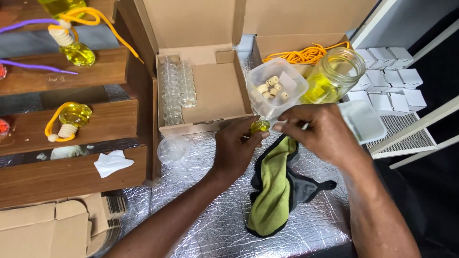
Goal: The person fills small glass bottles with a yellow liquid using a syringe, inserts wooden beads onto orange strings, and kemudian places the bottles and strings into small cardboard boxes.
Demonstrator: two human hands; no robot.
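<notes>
Nearest, a green and grey cloth (275, 191) lies crumpled on the silver foil-covered table (210, 215), just below both hands. The left hand (236, 150) pinches a small bottle of yellow liquid (260, 126) between thumb and fingertips, upright above the cloth. The right hand (320, 131) is closed with its fingertips meeting at the bottle's top; what it pinches there is too small to tell. Just behind the hands, a clear plastic tub (276, 88) holds pale wooden caps, touching a glass jar (334, 74) of yellow liquid, tilted. A white lid (366, 122) sits beside the right hand. Left of the hands, an open cardboard box (205, 86) contains rows of empty clear bottles (178, 88). Farther back, orange cords (306, 53) are heaped. Finished bottles with cords rest on wooden steps (71, 124) at far left.
</notes>
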